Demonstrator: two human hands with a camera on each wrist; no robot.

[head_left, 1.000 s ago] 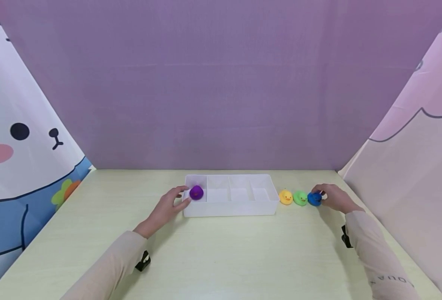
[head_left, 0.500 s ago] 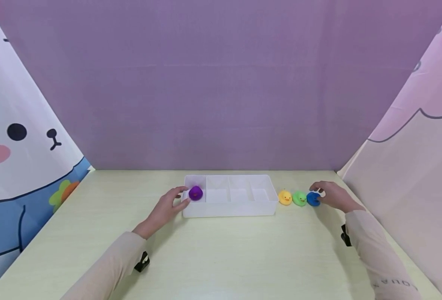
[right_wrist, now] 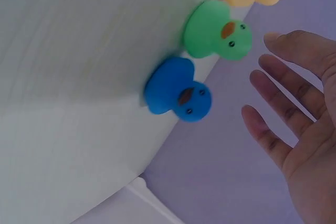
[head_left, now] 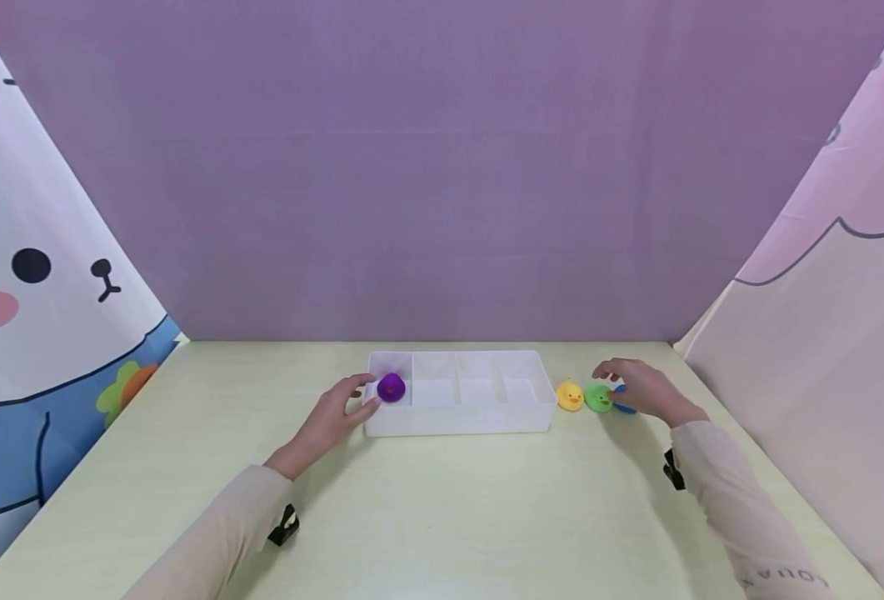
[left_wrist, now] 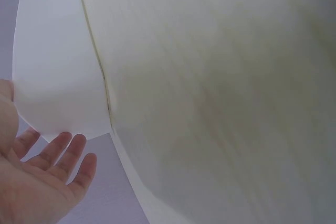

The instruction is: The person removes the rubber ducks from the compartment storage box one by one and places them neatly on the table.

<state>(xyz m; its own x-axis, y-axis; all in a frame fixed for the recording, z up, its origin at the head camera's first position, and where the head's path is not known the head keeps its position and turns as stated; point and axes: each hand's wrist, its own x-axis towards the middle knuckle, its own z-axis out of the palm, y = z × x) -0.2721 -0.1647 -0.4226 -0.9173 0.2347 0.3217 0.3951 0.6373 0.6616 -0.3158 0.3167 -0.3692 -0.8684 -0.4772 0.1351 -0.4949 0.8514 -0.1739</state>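
At the left end of the white compartment box [head_left: 456, 418], my left hand [head_left: 324, 423] rests with thumb and fingertips at the corner. Its fingers [left_wrist: 68, 153] look loose and spread beside the end wall. A purple rubber duck [head_left: 392, 387] sits in the leftmost compartment. My right hand [head_left: 647, 390] hovers over the green rubber duck [head_left: 597, 398], apart from it, with nothing between thumb and fingers. In the right wrist view the blue rubber duck [right_wrist: 170, 87] stands beside the green one. From the head, that hand partly hides the blue duck. A yellow rubber duck [head_left: 570, 396] sits nearest the box.
The ducks form a row to the right of the box on a pale wooden table [head_left: 442, 517]. A purple cloth [head_left: 442, 183] hangs behind the table. Printed cartoon cloths flank it, a bear-like one [head_left: 59, 333] at left and a pink one [head_left: 831, 333] at right.
My right hand has let go of the blue duck and moved left to above the green one. The ducks stay in place. My left hand has stayed at the box.
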